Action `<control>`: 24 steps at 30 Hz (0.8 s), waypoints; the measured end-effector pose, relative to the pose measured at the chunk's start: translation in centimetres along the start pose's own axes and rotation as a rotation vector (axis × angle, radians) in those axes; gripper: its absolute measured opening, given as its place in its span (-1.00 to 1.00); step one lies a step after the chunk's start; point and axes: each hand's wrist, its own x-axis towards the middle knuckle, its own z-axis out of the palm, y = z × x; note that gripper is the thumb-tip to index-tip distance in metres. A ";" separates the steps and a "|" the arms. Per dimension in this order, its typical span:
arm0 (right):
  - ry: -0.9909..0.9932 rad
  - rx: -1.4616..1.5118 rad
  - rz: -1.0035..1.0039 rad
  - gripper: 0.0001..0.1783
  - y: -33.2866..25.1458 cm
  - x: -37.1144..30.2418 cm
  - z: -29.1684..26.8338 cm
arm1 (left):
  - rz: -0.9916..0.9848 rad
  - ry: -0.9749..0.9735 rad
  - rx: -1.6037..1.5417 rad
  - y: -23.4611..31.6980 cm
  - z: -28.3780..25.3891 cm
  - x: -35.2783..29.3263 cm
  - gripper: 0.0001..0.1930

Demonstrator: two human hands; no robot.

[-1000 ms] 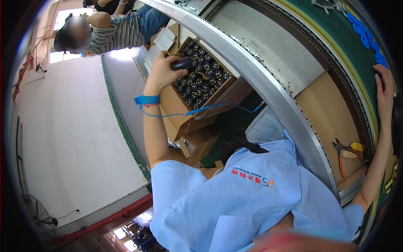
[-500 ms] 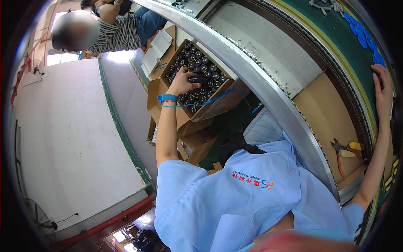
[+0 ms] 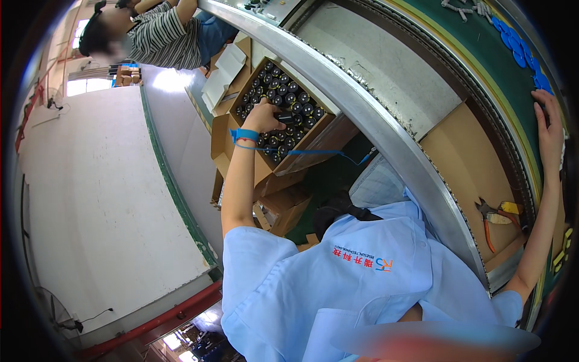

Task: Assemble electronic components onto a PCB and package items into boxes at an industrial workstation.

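My left hand [image 3: 262, 116] reaches into an open cardboard box [image 3: 307, 137] at the upper middle. Its fingers are closed around a black cylinder [image 3: 285, 117] that looks like a capacitor and lies on its side. Below and around it stand several like cylinders [image 3: 292, 98] with silvery round tops, packed close together. On that wrist is a blue strap [image 3: 244, 134] with a blue cord [image 3: 313, 152]. My right hand [image 3: 549, 114] rests at the far right on the green work surface, fingers stretched and apart, beside blue round discs [image 3: 517, 51]. No object shows in it.
A curved metal rail [image 3: 386, 114] runs between the box and the workbench. Cutting pliers [image 3: 490, 220] with orange handles lie on cardboard [image 3: 470, 151]. White small parts [image 3: 461, 9] sit at the far right. A co-worker in a striped shirt [image 3: 166, 36] is at the upper left.
The cylinder in my left hand has come lower and shows less, close among the others. The blue cord has swung straighter. My right hand has hardly moved. The co-worker's head and arms have shifted.
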 end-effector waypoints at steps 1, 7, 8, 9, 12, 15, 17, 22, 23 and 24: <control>0.001 0.007 -0.002 -0.75 0.0 0.2 0.4 | -0.008 -0.011 0.055 -0.6 0.2 0.2 -0.47; 0.013 0.012 0.048 -0.75 -1.2 0.2 -0.5 | 0.027 0.063 0.145 -0.3 0.6 1.5 -0.48; 0.011 0.013 0.050 -0.75 -1.1 0.2 -0.5 | 0.027 0.061 0.146 0.2 0.5 1.4 -0.48; 0.005 0.001 0.038 -0.75 -0.9 0.1 -0.5 | -0.035 0.075 0.247 0.9 0.5 1.4 -0.51; -0.002 -0.003 0.026 -0.75 -0.6 -0.1 -0.5 | -0.099 0.107 0.437 2.1 0.5 1.5 -0.57; -0.005 0.006 0.029 -0.75 -0.7 -0.1 -0.4 | -0.053 0.116 0.596 3.1 0.2 1.6 -0.65; -0.007 0.011 0.032 -0.74 -0.8 0.0 -0.4 | -0.005 0.104 0.668 3.5 0.2 1.8 -0.69; -0.011 0.019 0.049 -0.74 -0.9 -0.1 -0.6 | 0.100 0.104 0.835 4.8 -0.3 2.4 -0.84; -0.010 0.017 0.049 -0.74 -0.8 -0.2 -0.7 | 0.154 0.182 0.812 4.6 -0.1 2.5 -0.89; -0.011 0.023 0.039 -0.74 -0.7 -0.2 -0.8 | 0.155 0.184 0.812 4.3 -0.1 2.8 -0.89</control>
